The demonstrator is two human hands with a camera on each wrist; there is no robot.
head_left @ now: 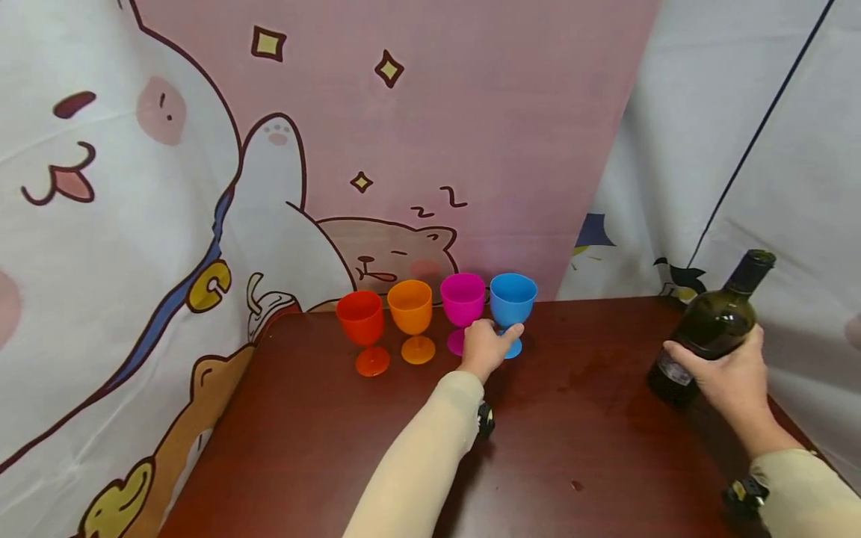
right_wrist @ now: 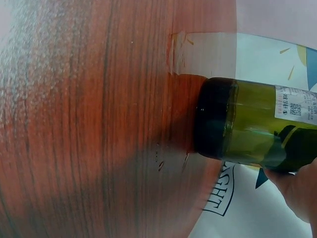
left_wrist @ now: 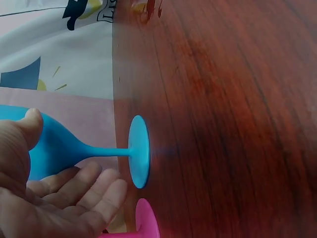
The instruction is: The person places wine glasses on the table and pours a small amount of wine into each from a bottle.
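A blue plastic goblet (head_left: 513, 299) stands upright at the right end of a row along the table's back edge. My left hand (head_left: 486, 347) is in front of its stem, thumb held apart from the fingers. In the left wrist view the loosely spread fingers (left_wrist: 106, 198) and thumb overlap the bowl; no firm grip on it shows. A magenta goblet (head_left: 463, 299) stands just left of it, partly hidden by that hand. At the right, my right hand (head_left: 733, 381) grips a dark green glass wine bottle (head_left: 716, 321) round its body. Whether its base touches the table I cannot tell.
Left of the magenta goblet stand an orange goblet (head_left: 410, 308) and a red goblet (head_left: 361, 320). Behind the brown wooden table (head_left: 538, 463) hangs a cartoon-printed cloth (head_left: 525, 134), with white cloth at the right. Small wet-looking spots (right_wrist: 161, 165) lie near the bottle.
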